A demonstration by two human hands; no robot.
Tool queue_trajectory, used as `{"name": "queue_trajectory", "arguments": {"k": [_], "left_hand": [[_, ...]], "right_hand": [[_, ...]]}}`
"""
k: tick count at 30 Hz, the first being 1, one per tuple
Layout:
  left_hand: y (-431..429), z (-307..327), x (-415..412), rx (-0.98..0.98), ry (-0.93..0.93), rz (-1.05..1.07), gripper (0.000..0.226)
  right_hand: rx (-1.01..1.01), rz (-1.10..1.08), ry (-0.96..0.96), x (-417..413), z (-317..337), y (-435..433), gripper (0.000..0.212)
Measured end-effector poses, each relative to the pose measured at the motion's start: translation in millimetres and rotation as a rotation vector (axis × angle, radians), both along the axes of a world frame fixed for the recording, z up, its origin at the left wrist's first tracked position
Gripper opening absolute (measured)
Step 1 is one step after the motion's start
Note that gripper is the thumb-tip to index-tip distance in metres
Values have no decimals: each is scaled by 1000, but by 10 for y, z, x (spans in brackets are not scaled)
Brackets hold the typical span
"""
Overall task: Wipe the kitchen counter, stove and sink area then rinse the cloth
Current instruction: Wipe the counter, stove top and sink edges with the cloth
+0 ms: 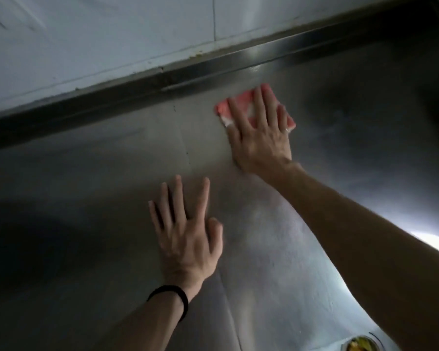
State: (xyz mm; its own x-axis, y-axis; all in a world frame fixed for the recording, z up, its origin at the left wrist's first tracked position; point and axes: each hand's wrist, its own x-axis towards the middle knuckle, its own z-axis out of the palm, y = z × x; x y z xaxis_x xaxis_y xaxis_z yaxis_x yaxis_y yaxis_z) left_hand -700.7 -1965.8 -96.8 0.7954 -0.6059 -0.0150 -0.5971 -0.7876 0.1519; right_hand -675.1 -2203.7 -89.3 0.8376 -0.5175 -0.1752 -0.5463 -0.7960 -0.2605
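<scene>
- Two hands lay on the steel worktop (86, 188), so I judged the counter-wiping step to be in hand, with stove, sink and rinsing yet to come
- Right hand (261, 138) was open, fingers straight and spread, pressing flat on the pink cloth (242, 97)
- Cloth sat folded small under those fingers, far across the worktop and just beside the raised back rim (188, 69) below the tiled wall (99, 34)
- Left hand (185, 231) was open too, palm down with fingers fanned, resting on bare steel nearer the body and holding nothing; it looked like a brace for the long reach
- Blur on both hands suggested a stroke under way, though its direction could not be told
- Next move, as I judged it, called for steady downward pressure while drawing the cloth along the rim, where grime showed at the wall joint
- Only a bowl (363, 344) showed at the near right corner, well apart from the cloth; a later sweep there would need care
</scene>
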Motion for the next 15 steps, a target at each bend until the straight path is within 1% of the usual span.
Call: {"name": "queue_trajectory", "arguments": {"k": [3,6,9,12,15], "left_hand": [[-1,-15,8,-9,-7,0,79],[-12,-4,16,12,5,-1,79],[10,10,14,44,13,-11,77],[14,31,11,54,7,-5,67],[-9,49,6,43,24,2,71]], "right_hand": [[43,-47,11,509,-19,-18,60],[51,-75,9,599,-26,63,61],[55,36,-18,349,34,304,60],[26,184,-69,-127,64,712,66],[40,147,-55,-564,44,710,62]]}}
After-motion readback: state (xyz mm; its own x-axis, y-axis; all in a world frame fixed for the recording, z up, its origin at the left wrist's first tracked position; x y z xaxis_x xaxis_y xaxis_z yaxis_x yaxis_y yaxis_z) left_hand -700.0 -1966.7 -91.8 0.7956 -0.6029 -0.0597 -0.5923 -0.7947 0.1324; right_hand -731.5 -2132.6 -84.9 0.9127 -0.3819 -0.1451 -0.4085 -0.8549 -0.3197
